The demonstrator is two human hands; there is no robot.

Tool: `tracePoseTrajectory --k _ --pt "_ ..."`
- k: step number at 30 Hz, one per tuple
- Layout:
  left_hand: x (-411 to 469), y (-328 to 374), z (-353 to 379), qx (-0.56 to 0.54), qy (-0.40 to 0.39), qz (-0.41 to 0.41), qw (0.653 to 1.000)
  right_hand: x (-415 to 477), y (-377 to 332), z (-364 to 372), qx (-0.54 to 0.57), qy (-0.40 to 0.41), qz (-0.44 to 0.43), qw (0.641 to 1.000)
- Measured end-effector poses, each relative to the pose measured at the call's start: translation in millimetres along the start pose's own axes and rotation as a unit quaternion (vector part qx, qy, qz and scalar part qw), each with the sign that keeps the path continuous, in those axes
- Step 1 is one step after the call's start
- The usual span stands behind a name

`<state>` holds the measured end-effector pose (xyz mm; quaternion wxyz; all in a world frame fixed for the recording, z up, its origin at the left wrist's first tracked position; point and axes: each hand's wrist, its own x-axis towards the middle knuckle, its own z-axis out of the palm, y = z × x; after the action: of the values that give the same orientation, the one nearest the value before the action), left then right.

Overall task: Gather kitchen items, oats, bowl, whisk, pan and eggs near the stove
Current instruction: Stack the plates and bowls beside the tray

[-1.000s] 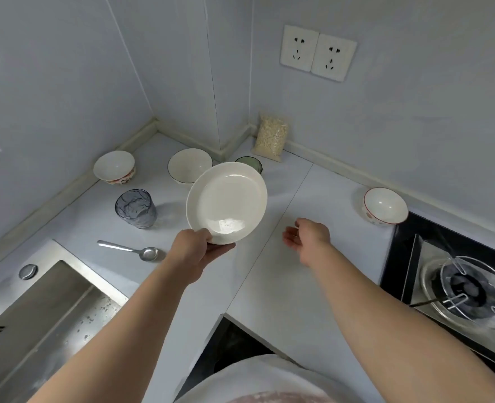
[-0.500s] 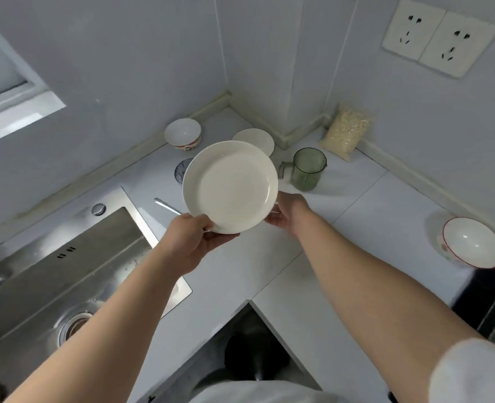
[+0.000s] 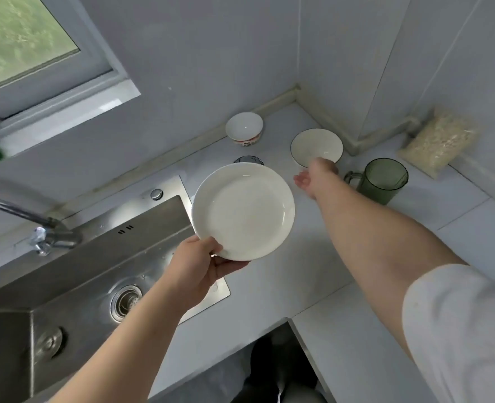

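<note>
Plate (image 3: pixel 243 212) in left hand (image 3: pixel 195 267), right hand (image 3: pixel 316 177) outstretched

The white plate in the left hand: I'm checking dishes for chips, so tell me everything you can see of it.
The white plate is round, shallow and glossy, ceramic by its look, with a raised rim and flat well; it looks empty, with no chip showing. It is tilted, upper face toward the camera, held in the air above the right edge of the sink. The left hand grips its lower-left rim, thumb on top, fingers beneath. Nothing else touches it.
</note>
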<state>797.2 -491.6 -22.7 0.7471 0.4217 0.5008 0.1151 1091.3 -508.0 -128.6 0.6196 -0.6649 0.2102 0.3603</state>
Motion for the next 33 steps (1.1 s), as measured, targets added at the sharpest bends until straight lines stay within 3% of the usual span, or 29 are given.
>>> tracePoseTrajectory --k 5,9,17,21,26,29,33 --pt "-3.5 -1.1 -8.8 -0.022 0.032 0.004 0.999 7.5 -2.5 -6.0 -0.033 -0.005 0.006 0.999" --pt "-8.9 4.0 -17.7 -0.032 0.052 0.013 0.998 -38.7 11.8 -6.4 -0.027 -0.066 0.002 0.997" --pt "-12.9 18.3 -36.1 -0.017 0.051 0.019 0.998 -159.4 28.7 -45.7 0.028 -0.103 -0.114 0.988" --pt "-11.0 26.3 -22.7 0.020 -0.013 0.005 1.000 -219.5 34.6 -84.1 0.039 -0.023 -0.188 0.981" --pt "-23.4 21.7 15.3 0.086 -0.142 0.004 0.986 -285.5 70.3 -130.3 0.082 0.104 -0.216 0.967" --pt "-40.2 3.4 35.9 0.155 -0.230 0.009 0.961 -321.5 100.2 -160.2 0.105 0.200 -0.225 0.948" --pt "-89.1 -35.5 64.1 0.239 -0.372 -0.003 0.897 -381.9 145.4 -212.3 0.125 0.341 -0.240 0.900"
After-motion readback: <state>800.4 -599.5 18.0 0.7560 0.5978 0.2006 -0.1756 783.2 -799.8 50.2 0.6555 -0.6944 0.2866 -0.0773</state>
